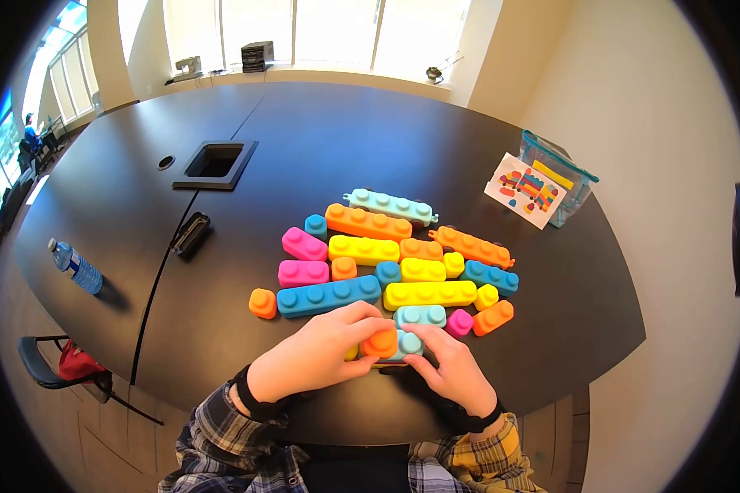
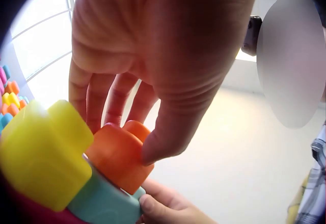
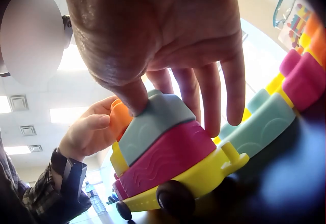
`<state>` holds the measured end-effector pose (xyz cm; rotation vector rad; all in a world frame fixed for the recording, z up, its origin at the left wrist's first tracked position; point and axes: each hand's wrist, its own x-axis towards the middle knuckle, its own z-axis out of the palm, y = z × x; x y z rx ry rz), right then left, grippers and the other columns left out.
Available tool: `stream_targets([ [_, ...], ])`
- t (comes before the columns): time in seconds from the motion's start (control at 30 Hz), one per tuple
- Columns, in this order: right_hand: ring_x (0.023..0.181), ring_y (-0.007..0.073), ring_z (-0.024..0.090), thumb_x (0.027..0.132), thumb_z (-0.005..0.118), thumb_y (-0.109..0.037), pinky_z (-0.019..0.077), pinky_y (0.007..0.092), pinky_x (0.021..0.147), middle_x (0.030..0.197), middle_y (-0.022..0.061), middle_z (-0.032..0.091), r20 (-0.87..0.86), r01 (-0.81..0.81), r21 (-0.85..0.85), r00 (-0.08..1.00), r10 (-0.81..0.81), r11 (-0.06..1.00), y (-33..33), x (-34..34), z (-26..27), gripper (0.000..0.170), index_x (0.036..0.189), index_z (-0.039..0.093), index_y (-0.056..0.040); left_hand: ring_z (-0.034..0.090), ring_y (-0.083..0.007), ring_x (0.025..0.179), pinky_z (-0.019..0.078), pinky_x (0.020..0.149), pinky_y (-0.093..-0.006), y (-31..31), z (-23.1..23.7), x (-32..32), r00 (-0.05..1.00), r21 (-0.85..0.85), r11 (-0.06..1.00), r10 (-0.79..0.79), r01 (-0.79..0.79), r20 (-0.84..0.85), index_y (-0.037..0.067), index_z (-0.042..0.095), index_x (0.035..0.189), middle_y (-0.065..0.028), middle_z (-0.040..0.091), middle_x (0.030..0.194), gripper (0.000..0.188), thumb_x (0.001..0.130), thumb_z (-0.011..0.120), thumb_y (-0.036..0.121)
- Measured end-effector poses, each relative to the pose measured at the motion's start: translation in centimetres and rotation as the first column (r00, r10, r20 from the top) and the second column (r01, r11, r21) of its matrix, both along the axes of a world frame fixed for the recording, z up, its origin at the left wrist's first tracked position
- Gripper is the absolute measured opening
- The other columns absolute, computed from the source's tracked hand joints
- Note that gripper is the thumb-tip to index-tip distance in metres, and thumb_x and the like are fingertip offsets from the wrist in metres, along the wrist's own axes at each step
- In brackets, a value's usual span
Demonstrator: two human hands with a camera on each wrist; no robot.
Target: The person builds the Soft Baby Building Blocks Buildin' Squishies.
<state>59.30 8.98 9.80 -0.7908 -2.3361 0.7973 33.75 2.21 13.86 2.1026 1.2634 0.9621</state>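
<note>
My left hand (image 1: 312, 353) pinches an orange building block (image 1: 380, 343) between thumb and fingers. In the left wrist view the orange block (image 2: 119, 152) sits against a light teal block (image 2: 104, 198), beside a yellow block (image 2: 46, 157). With thumb and fingers, my right hand (image 1: 452, 370) grips the light teal block (image 3: 158, 124) from the other side. Under it, in the right wrist view, lies a magenta block (image 3: 165, 157) on a yellow wheeled base (image 3: 204, 178) with dark wheels. The hands hide part of this stack in the head view.
Several loose blocks, including a long blue one (image 1: 329, 296), lie just beyond the hands. Wheeled teal (image 1: 390, 205) and orange (image 1: 471, 246) bases stand behind them. A clear bag (image 1: 575, 193) and picture card (image 1: 524, 191) are back right; a water bottle (image 1: 76, 267) stands left.
</note>
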Motion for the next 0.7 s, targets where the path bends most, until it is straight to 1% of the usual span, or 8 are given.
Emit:
stream_targets([
  [0.27, 0.109, 0.0381, 0.068, 0.096, 0.076, -0.019, 0.0564, 0.0422, 0.091, 0.122, 0.0158, 0.071, -0.009, -0.003, 0.002, 1.000, 0.003, 1.000, 0.0, 0.0, 0.1, 0.045, 0.137, 0.062, -0.0076, 0.067, -0.0345, 0.110, 0.0552, 0.097, -0.0401, 0.0, -0.4, 0.1, 1.000, -0.008, 1.000, -0.005, 0.005, -0.005, 0.006, 0.065, 0.132, -0.0119, 0.065, 0.126, 0.051, 0.083, 0.077, 0.004],
  [0.37, 0.109, 0.0380, 0.068, 0.097, 0.076, -0.019, 0.0565, 0.0421, 0.091, 0.122, 0.0155, 0.071, -0.011, 0.001, 0.004, 1.000, -0.001, 1.000, 0.0, 0.0, 0.0, 0.044, 0.137, 0.063, -0.0077, 0.065, -0.0358, 0.119, 0.0539, 0.101, -0.0413, -0.5, -0.1, -0.3, 0.999, -0.014, 1.000, 0.013, -0.013, -0.033, 0.007, 0.062, 0.139, -0.0132, 0.064, 0.133, 0.059, 0.083, 0.079, 0.004],
  [0.43, 0.110, 0.0375, 0.069, 0.097, 0.075, -0.019, 0.0566, 0.0419, 0.091, 0.123, 0.0150, 0.071, 0.002, -0.007, 0.020, 1.000, 0.006, 1.000, 0.1, 0.2, -0.2, 0.043, 0.137, 0.063, -0.0080, 0.061, -0.0363, 0.130, 0.0507, 0.107, -0.0425, -1.0, 0.0, -2.0, 0.991, 0.095, 0.986, 0.132, -0.135, 0.036, 0.008, 0.057, 0.146, -0.0153, 0.062, 0.142, 0.069, 0.082, 0.082, 0.005],
  [0.47, 0.110, 0.0375, 0.069, 0.097, 0.075, -0.019, 0.0566, 0.0419, 0.091, 0.123, 0.0150, 0.071, 0.003, -0.007, 0.023, 1.000, 0.007, 1.000, 0.1, 0.2, -0.1, 0.043, 0.137, 0.063, -0.0080, 0.056, -0.0357, 0.139, 0.0469, 0.113, -0.0424, -1.4, -0.3, -3.8, 0.973, -0.012, 0.974, 0.227, -0.227, -0.044, 0.006, 0.052, 0.149, -0.0170, 0.059, 0.148, 0.078, 0.079, 0.086, 0.006],
  [0.5, 0.110, 0.0374, 0.069, 0.097, 0.075, -0.019, 0.0567, 0.0417, 0.091, 0.123, 0.0148, 0.071, 0.001, -0.005, 0.013, 1.000, 0.005, 1.000, 0.1, 0.3, -0.1, 0.043, 0.137, 0.063, -0.0081, 0.057, -0.0365, 0.136, 0.0470, 0.112, -0.0423, -1.3, 0.0, -5.5, 0.962, -0.032, 0.963, 0.265, -0.267, -0.060, 0.005, 0.052, 0.148, -0.0179, 0.060, 0.146, 0.081, 0.076, 0.089, 0.009],
  [0.57, 0.110, 0.0372, 0.069, 0.097, 0.075, -0.020, 0.0568, 0.0416, 0.091, 0.123, 0.0146, 0.071, -0.003, 0.002, 0.000, 1.000, -0.002, 1.000, 0.0, 0.3, -0.1, 0.043, 0.137, 0.063, -0.0083, 0.059, -0.0383, 0.130, 0.0491, 0.109, -0.0431, -2.2, -2.1, -8.8, 0.893, 0.029, 0.924, 0.376, -0.381, -0.248, 0.006, 0.054, 0.147, -0.0172, 0.062, 0.140, 0.080, 0.075, 0.089, 0.009],
  [0.6, 0.110, 0.0371, 0.069, 0.097, 0.075, -0.020, 0.0569, 0.0415, 0.091, 0.123, 0.0145, 0.071, -0.005, -0.002, 0.003, 1.000, 0.002, 1.000, 0.1, 0.3, -0.1, 0.043, 0.137, 0.063, -0.0083, 0.059, -0.0383, 0.130, 0.0491, 0.109, -0.0431, -2.8, -2.6, -9.8, 0.893, 0.029, 0.925, 0.374, -0.380, -0.250, 0.006, 0.054, 0.147, -0.0172, 0.062, 0.140, 0.080, 0.075, 0.089, 0.009],
  [0.7, 0.110, 0.0369, 0.069, 0.097, 0.075, -0.020, 0.0569, 0.0415, 0.091, 0.123, 0.0143, 0.071, -0.010, -0.006, -0.002, 1.000, 0.006, 1.000, 0.0, 0.2, -0.2, 0.044, 0.137, 0.062, -0.0084, 0.061, -0.0391, 0.123, 0.0515, 0.105, -0.0445, -3.9, -3.9, -11.2, 0.801, -0.030, 0.870, 0.439, -0.492, -0.407, 0.006, 0.055, 0.144, -0.0170, 0.065, 0.131, 0.072, 0.078, 0.086, 0.007],
])
